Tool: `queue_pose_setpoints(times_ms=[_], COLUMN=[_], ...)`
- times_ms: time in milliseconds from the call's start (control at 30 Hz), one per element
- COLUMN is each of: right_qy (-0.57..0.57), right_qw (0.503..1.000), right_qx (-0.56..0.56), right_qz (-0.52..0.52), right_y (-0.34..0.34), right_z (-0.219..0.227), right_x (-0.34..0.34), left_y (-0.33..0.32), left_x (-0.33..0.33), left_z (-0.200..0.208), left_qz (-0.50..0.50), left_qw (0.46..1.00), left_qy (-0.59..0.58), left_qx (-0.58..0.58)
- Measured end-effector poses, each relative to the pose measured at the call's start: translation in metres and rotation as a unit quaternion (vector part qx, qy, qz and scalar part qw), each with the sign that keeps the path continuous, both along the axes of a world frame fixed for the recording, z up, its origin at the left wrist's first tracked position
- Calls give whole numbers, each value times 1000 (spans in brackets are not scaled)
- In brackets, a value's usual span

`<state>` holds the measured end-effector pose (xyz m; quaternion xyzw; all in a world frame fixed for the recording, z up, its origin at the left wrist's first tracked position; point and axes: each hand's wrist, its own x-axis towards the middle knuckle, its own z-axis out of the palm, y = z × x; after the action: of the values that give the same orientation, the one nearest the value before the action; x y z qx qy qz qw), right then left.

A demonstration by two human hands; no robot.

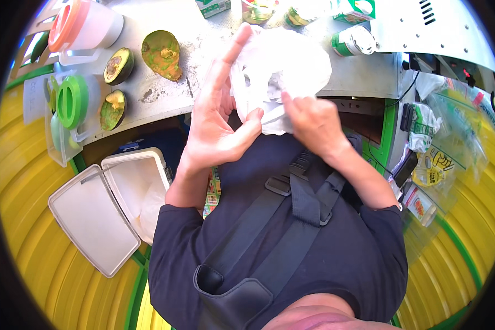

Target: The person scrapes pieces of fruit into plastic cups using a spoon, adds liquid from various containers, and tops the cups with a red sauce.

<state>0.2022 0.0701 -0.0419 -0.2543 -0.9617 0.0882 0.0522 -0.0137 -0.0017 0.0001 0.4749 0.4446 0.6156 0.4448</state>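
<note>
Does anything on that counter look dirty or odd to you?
Yes: dark blotches mark the pale counter near the large avocado piece, making that patch look dirty or worn; I can't tell which. The avocado lies there without a visible plate.

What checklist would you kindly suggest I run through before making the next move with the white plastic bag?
1. Left hand holding the white plastic bag: cannot tell; thumb and forefinger are spread, the rest partly hidden.
2. Right hand at the bag: ok; it is on the bag's right side, though slightly blurred.
3. Bag's contents identified: cannot tell.
4. Avocado halves apart from the bag: ok; they lie at the counter's left.
5. White box closed: not ok; its lid hangs open.
</note>
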Motion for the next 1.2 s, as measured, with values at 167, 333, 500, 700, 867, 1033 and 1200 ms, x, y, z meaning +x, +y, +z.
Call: queue_pose_setpoints(times_ms=[167, 333, 500, 700, 867, 1033, 1200], right_qy=[13, 39, 12, 39, 122, 91, -87], right_qw=[999, 999, 989, 980, 958, 971, 972], right_qx=[-6, 12, -36, -88, -180, -119, -80], right_qz=[-32, 2, -144, -177, -189, -185, -203], right_y=[3, -8, -21, -26, -26, -31, -40], right_z=[25, -14, 24, -19, -12, 20, 22], right_x=[5, -8, 16, 3, 1, 11, 8], left_y=[-4, -2, -8, -7, -6, -4, -9], left_x=[6, 13, 15, 17, 16, 14, 16], left_z=[-1, 1, 5, 4, 4, 4, 7], left_qz=[2, 32, 26, -6, -12, 22, -19], left_qw=[1000, 999, 999, 998, 998, 998, 995], left_qy=[24, -30, 26, 65, 62, 25, 99], left_qx=[9, 11, 8, 20, 23, 48, 13])
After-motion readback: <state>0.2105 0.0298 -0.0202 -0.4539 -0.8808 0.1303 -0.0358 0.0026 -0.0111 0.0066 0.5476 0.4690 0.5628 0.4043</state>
